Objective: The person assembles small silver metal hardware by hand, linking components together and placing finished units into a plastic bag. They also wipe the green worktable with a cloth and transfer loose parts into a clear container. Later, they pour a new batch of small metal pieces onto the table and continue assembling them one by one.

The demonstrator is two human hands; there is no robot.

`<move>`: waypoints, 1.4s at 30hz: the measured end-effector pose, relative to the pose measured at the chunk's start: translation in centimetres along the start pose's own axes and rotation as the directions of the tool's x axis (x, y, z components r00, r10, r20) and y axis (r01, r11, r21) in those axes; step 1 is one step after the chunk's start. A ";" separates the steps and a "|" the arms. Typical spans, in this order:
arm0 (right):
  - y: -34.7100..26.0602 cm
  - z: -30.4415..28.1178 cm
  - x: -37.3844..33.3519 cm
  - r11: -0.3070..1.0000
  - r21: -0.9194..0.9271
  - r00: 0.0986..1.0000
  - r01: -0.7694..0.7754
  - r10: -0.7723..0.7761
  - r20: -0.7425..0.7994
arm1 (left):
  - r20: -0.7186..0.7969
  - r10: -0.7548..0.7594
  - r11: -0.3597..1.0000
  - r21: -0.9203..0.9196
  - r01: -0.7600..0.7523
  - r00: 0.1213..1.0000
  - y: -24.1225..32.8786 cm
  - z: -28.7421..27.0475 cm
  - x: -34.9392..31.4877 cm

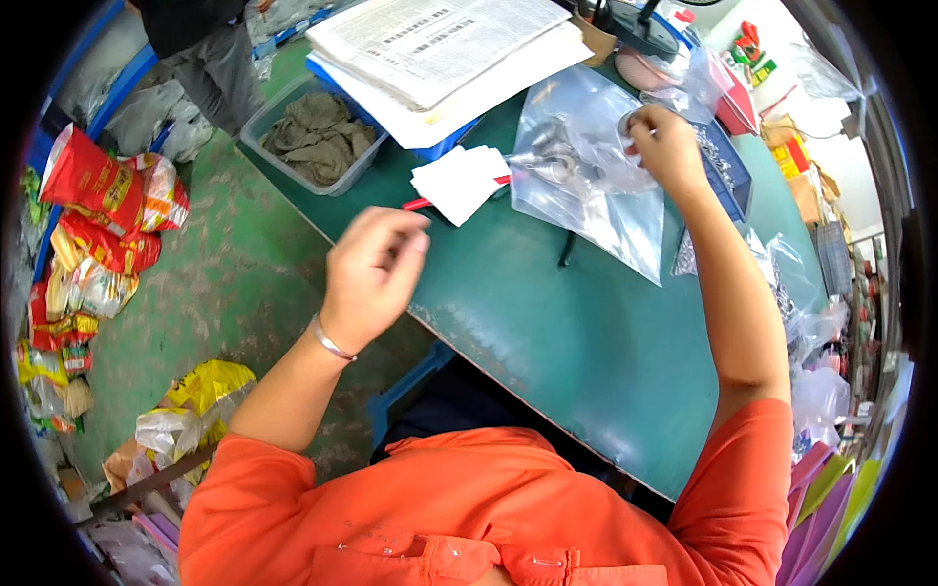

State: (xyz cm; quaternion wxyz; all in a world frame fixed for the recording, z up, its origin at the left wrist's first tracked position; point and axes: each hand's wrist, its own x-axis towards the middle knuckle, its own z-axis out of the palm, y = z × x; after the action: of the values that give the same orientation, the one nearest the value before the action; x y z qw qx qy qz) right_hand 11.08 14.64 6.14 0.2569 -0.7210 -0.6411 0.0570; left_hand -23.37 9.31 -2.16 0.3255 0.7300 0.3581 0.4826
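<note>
My left hand (369, 278) hangs over the near left edge of the table, its fingers loosely curled and the thumb apart. Nothing shows in it, and the fingertips are a little blurred. Farther right, my right hand (669, 151) is over the upper right of a clear plastic bag (625, 220), its fingers closed together. What they pinch is too small to tell. Shiny metal parts (552, 146) show in or under the bag. Beside it lie white paper slips (457, 186) over a red pen-like stick (417, 204).
A grey tub (337, 186) with a brown cloth (315, 137) stands at the table's far left edge, next to stacked papers (430, 49). Blue trays (733, 176) of small parts lie right. Red and yellow bags (98, 186) fill the left side. A person (200, 59) stands beyond.
</note>
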 end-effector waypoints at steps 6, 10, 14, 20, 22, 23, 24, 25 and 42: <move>-0.1 -5.5 -9.0 0.694 0.716 0.951 -0.073 0.264 -0.158 | 0.255 0.246 0.868 0.371 -0.329 0.935 0.5 3.9 2.0; 1.7 -6.6 -17.9 0.608 0.743 0.904 -0.280 0.428 -0.009 | 0.277 0.316 0.779 0.471 -0.414 0.908 -1.3 4.8 3.8; 5.9 -7.7 -26.3 0.500 0.773 0.776 -0.392 0.630 -0.014 | 0.343 0.288 0.783 0.452 -0.426 0.894 -2.6 5.4 5.2; 10.5 -13.8 -31.7 0.548 0.694 0.541 -0.467 0.798 -0.267 | 0.350 0.273 0.696 0.571 -0.435 0.896 -4.3 5.6 6.8; 13.5 -18.7 -31.7 0.747 0.540 0.502 -0.387 0.662 -0.556 | 0.347 0.227 0.704 0.587 -0.400 0.910 -5.6 5.4 7.1; 14.7 -21.6 -31.4 0.769 0.480 0.422 -0.422 0.635 -0.647 | 0.348 0.203 0.703 0.599 -0.383 0.915 -5.8 5.2 7.1; 16.2 -24.5 -31.7 0.821 0.470 0.365 -0.324 0.567 -0.739 | 0.351 0.159 0.713 0.606 -0.353 0.923 -5.3 5.5 7.0; 19.0 -27.9 -33.0 0.903 0.289 0.382 -0.318 0.401 -0.833 | 0.348 0.172 0.719 0.595 -0.359 0.922 -4.8 5.9 6.9; 22.4 -16.1 -40.1 0.518 -0.275 0.580 -0.810 0.776 -0.247 | 0.258 0.172 0.752 0.588 -0.296 0.951 -3.2 6.5 6.3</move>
State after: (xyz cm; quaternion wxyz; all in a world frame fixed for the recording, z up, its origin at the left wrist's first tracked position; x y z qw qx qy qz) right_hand 30.90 -29.47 0.19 0.0959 -0.9689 -0.2275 0.0161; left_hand -16.18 15.49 -3.91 0.0362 0.8773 0.3697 0.3041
